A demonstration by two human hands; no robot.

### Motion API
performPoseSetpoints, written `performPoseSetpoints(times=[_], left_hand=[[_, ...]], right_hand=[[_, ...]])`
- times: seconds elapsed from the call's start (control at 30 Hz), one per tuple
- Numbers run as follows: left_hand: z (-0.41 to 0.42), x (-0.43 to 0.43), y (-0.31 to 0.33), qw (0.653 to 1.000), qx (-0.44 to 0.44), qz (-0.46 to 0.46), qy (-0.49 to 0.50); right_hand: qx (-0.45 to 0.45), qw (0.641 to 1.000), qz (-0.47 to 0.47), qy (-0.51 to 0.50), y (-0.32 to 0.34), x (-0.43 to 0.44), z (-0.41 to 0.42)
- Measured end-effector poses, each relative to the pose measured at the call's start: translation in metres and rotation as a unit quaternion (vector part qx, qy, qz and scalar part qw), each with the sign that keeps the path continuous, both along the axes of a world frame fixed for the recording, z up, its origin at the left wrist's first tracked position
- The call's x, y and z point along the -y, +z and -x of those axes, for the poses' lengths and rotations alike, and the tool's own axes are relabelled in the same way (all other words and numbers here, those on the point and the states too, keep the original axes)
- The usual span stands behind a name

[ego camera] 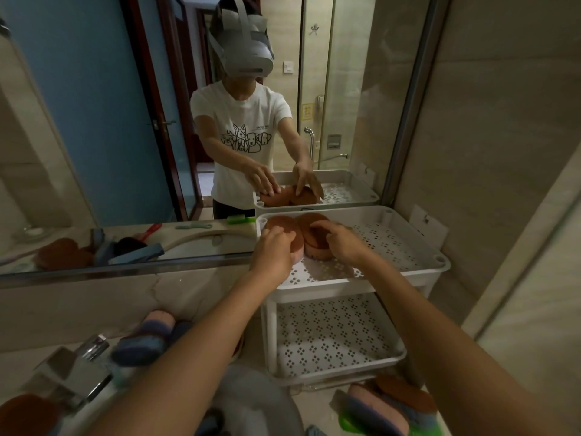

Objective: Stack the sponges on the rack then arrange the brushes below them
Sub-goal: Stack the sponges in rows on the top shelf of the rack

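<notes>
Both hands are up on the white rack right now, working at the far left corner of its top tier, close against the mirror. Two round sponges, brown on top and pink below, sit there side by side and touching. The left hand has its fingers bent over the near edge of the left sponge, knuckles raised, gripping it. The right hand clamps the right sponge, fingers curled across its brown top and thumb tucked against the side. The lower tier shows only its perforated floor. Down on the counter, pink and blue sponges lie beside the chrome faucet, and another heap of sponges waits at the foot of the rack, with something green poking out under it; I can't tell what that is.
</notes>
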State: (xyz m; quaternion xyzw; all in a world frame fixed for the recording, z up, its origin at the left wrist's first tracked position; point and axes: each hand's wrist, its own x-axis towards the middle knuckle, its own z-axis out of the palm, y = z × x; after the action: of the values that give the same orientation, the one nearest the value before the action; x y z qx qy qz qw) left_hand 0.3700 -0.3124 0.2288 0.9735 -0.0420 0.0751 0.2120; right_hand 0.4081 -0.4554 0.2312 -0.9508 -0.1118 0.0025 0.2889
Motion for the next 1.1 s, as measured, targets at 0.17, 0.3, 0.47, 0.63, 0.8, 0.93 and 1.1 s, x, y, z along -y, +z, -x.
performPoseSetpoints(times=[0.17, 0.3, 0.47, 0.63, 0.8, 0.93, 1.1], left_hand=[[0.002, -0.002, 0.007, 0.999, -0.036, 0.002, -0.021], [0.003, -0.005, 0.018, 0.994, -0.043, 0.094, -0.019], [0.021, -0.006, 0.034, 0.983, 0.072, 0.166, 0.033], [0.085, -0.001, 0.03, 0.957, 0.152, 0.244, 0.039], [0.16, 0.012, -0.046, 0.951, 0.086, 0.292, 0.05], [0.201, 0.017, -0.139, 0.952, -0.119, 0.267, 0.091], [0.23, 0.023, -0.222, 0.92, -0.305, 0.216, 0.116]], right_hand=[[0.001, 0.998, 0.063, -0.003, 0.003, 0.0, 0.0], [0.035, 0.997, 0.07, -0.021, 0.004, -0.001, 0.004], [0.191, 0.977, -0.053, -0.077, 0.014, -0.004, 0.042], [0.268, 0.942, -0.189, -0.071, 0.006, -0.014, 0.115], [0.197, 0.955, -0.207, -0.077, -0.055, -0.014, 0.19], [0.013, 0.978, -0.164, -0.13, -0.136, 0.011, 0.238], [-0.192, 0.951, -0.094, -0.224, -0.212, 0.034, 0.278]])
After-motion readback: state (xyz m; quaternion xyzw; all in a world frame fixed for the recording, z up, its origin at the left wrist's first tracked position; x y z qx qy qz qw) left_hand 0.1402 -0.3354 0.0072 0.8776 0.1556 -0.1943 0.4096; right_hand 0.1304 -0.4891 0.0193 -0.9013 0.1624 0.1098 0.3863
